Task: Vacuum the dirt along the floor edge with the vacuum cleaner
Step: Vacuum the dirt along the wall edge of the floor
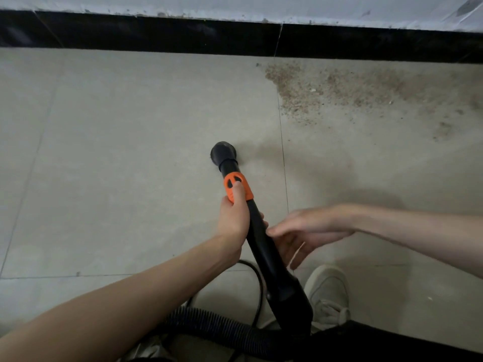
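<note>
Head view, looking down at a pale grey tiled floor (pixel 117 152). A black skirting strip (pixel 183 35) runs across the top of the frame, with a scuffed white wall (pixel 235 6) above it.

Dirt (pixel 339 87): a brown, gritty patch in the upper right of the frame, lying on the floor right against the skirting and thinning out toward the right edge and lower down. A few stray specks sit below it.

Vacuum wand (pixel 264 246): black tube running diagonally from lower centre up to mid-frame, with an orange collar (pixel 237 188) near its upper end. The round black nozzle (pixel 223 152) sits at centre frame, on or just above the floor; cannot tell which. It is well apart from the dirt, below and to the left of it.

Left hand (pixel 234 218): grasping the wand just under the orange collar, fingers wrapped round the tube, thumb lying up on the collar.

Right hand (pixel 305 231): coming in from the right edge, fingers extended and relaxed, fingertips at the side of the wand at mid-tube. Blurred; not gripping it.

Lower frame: ribbed black hose (pixel 209 325) curving along the bottom, a thin black cable (pixel 257 278) looping behind the wand, and one pale shoe (pixel 329 291) just right of the wand's thick lower end.
</note>
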The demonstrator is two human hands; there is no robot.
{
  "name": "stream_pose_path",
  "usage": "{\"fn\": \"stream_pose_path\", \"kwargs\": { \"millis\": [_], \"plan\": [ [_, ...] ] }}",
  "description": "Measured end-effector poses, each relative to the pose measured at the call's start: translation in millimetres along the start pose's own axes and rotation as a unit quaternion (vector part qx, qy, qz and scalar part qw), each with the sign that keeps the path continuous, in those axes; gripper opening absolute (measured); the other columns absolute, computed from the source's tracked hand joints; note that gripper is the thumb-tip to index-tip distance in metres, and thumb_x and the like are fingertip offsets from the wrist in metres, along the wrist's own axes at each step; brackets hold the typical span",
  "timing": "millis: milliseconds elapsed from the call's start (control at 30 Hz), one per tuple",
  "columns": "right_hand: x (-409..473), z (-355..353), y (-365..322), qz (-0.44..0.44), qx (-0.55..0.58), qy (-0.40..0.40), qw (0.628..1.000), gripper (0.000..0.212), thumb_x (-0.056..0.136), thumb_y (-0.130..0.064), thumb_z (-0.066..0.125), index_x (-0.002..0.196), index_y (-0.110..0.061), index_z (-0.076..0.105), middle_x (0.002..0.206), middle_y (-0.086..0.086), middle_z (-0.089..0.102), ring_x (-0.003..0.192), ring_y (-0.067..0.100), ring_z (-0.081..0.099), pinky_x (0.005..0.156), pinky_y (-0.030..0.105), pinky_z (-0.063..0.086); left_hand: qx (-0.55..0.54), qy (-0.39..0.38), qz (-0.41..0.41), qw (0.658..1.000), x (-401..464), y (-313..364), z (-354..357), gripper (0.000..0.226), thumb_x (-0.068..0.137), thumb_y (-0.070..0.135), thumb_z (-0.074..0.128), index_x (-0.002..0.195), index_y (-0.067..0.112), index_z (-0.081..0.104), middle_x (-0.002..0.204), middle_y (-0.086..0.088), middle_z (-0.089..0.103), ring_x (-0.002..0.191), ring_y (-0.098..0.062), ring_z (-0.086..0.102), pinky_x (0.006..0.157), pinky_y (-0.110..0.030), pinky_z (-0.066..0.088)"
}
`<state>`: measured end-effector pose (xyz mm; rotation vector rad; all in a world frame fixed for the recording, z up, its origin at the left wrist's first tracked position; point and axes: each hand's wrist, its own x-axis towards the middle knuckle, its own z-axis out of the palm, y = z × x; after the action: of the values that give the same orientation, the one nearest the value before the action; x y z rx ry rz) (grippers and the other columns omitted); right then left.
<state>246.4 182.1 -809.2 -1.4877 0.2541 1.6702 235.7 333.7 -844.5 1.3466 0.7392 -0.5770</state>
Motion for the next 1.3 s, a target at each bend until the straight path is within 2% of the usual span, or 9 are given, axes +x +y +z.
{"fn": "stream_pose_path", "kwargs": {
  "millis": [133,200,267,367,533,667,767,1033,1300],
  "plan": [
    [-0.6,-42.1,-13.7,-0.045,0.019,0.262,0.964,0.038,0.103,-0.034,0.041,0.095,-0.003,0.063,0.084,0.013,0.071,0.071,0.02,0.069,0.061,0.023,0.051,0.028,-0.026,-0.022,0.999,-9.6,-4.8,10.4,0.039,0.097,0.052,0.032,0.094,0.015,0.045,0.065,-0.009,0.058,0.046,-0.017,0.06,0.043,-0.023,0.049],
    [10.4,-48.3,-28.3,-0.079,0.024,0.322,0.943,0.043,0.101,-0.044,0.044,0.096,-0.005,0.061,0.086,0.012,0.068,0.071,0.018,0.065,0.059,0.022,0.047,0.048,-0.059,-0.038,0.996,-18.4,-9.7,17.6,0.035,0.098,0.049,0.033,0.093,0.015,0.044,0.069,-0.011,0.057,0.049,-0.019,0.06,0.043,-0.023,0.049],
    [22.7,-46.3,-41.5,-0.079,0.025,0.332,0.94,0.044,0.096,-0.049,0.051,0.089,-0.005,0.058,0.082,0.011,0.064,0.066,0.017,0.059,0.055,0.022,0.043,0.068,-0.093,-0.057,0.992,-26.8,-14.4,23.2,0.034,0.099,0.047,0.034,0.097,0.014,0.044,0.071,-0.012,0.057,0.051,-0.02,0.059,0.041,-0.022,0.049],
    [32.5,-43.1,-44.3,-0.037,0.0,0.341,0.939,0.028,0.092,-0.033,0.064,0.08,-0.01,0.054,0.074,0.007,0.058,0.058,0.014,0.05,0.048,0.022,0.035,0.091,-0.12,-0.078,0.986,-32.8,-17.8,24.3,0.037,0.099,0.045,0.036,0.104,0.01,0.045,0.076,-0.013,0.057,0.057,-0.023,0.06,0.047,-0.026,0.054],
    [31.7,-40.6,-22.8,0.03,0.029,0.321,0.946,0.022,0.091,-0.029,0.061,0.079,-0.012,0.053,0.067,0.005,0.056,0.054,0.013,0.049,0.042,0.019,0.028,0.176,-0.14,-0.076,0.971,-35.7,-35.1,23.8,0.034,0.096,0.049,0.037,0.092,0.017,0.048,0.096,-0.015,0.061,0.098,-0.034,0.065,0.089,-0.05,0.053],
    [29.1,-37.6,-2.4,0.063,0.064,0.325,0.942,0.025,0.09,-0.028,0.059,0.074,-0.013,0.05,0.059,0.003,0.052,0.051,0.013,0.047,0.041,0.019,0.025,0.192,-0.172,-0.106,0.96,-40.3,-44.4,28.6,0.038,0.095,0.051,0.039,0.103,0.015,0.049,0.107,-0.018,0.062,0.1,-0.034,0.065,0.088,-0.051,0.053],
    [32.1,-36.3,-3.7,0.04,0.072,0.347,0.934,0.021,0.089,-0.027,0.06,0.076,-0.013,0.052,0.062,0.003,0.053,0.052,0.013,0.05,0.04,0.019,0.027,0.168,-0.166,-0.093,0.967,-38.2,-44.6,27.6,0.034,0.096,0.049,0.038,0.091,0.018,0.048,0.097,-0.014,0.06,0.1,-0.035,0.064,0.09,-0.051,0.052],
    [63.5,-3.5,-42.8,-0.043,0.009,0.318,0.947,0.018,0.087,-0.023,0.066,0.079,-0.01,0.055,0.07,0.004,0.058,0.057,0.014,0.053,0.046,0.022,0.032,0.086,-0.022,-0.048,0.995,-47.0,-56.0,0.6,0.032,0.096,0.045,0.037,0.088,0.017,0.05,0.079,-0.016,0.059,0.073,-0.03,0.063,0.08,-0.05,0.056],
    [50.3,-35.4,-34.7,-0.073,0.051,0.393,0.915,0.024,0.089,-0.035,0.065,0.083,-0.012,0.06,0.076,0.003,0.063,0.067,0.015,0.057,0.055,0.026,0.036,0.131,-0.065,0.019,0.989,-22.4,-30.8,27.8,0.037,0.096,0.049,0.038,0.097,0.016,0.054,0.099,-0.016,0.065,0.096,-0.032,0.065,0.091,-0.048,0.051]
  ]
}}
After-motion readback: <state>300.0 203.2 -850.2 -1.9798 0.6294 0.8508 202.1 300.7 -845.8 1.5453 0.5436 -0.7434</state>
